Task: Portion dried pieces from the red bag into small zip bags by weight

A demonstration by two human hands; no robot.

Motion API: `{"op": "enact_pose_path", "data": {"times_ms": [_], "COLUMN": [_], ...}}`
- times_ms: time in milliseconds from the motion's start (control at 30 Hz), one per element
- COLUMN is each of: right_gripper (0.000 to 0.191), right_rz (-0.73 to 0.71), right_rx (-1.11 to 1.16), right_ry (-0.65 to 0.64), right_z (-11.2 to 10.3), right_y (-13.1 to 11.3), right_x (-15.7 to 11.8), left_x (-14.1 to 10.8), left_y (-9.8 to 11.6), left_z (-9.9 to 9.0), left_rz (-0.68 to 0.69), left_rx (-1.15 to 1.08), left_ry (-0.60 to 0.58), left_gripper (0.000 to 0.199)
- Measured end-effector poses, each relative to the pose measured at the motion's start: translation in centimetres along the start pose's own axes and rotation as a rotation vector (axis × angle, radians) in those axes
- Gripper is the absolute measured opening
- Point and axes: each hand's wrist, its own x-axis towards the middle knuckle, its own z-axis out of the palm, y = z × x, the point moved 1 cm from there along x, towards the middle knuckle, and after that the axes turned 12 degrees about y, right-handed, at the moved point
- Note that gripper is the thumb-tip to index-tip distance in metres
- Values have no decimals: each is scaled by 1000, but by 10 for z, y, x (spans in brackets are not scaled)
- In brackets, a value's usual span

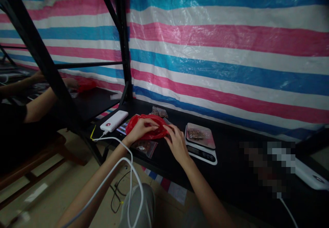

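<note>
A thin red plastic bag [159, 121] lies bunched on the black table, its mouth spread between my two hands. My left hand [141, 129] is closed on its left side, with fingers reaching over the opening. At the right rim, the fingertips of my right hand [177, 143] pinch the plastic. In front of the red bag lies a clear zip bag [146, 148] with dark contents, near the table edge. Another small clear bag [159, 111] rests behind it. To the right, a white kitchen scale [202, 154] carries a clear packet of brownish bits [197, 134].
A white power bank [114, 121] and a partly covered phone [122, 128] lie at left. A white cable [136, 173] loops over my left forearm. Black metal posts [122, 36] and a striped sheet [226, 49] stand behind. Another person's arm [42, 103] is at far left, near more red plastic.
</note>
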Motion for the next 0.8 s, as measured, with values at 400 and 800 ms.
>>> {"op": "enact_pose_path", "data": {"times_ms": [400,800], "right_gripper": [63,69], "right_rz": [264,337], "right_rx": [82,108], "right_ry": [60,39], "right_z": [25,25], "right_y": [23,25], "right_x": [-11,-15], "left_x": [3,0], "left_y": [26,15], "left_z": [58,66], "left_rz": [316,341], "left_rx": [93,312], "left_ry": [-93,-244], "left_gripper": [18,22]}}
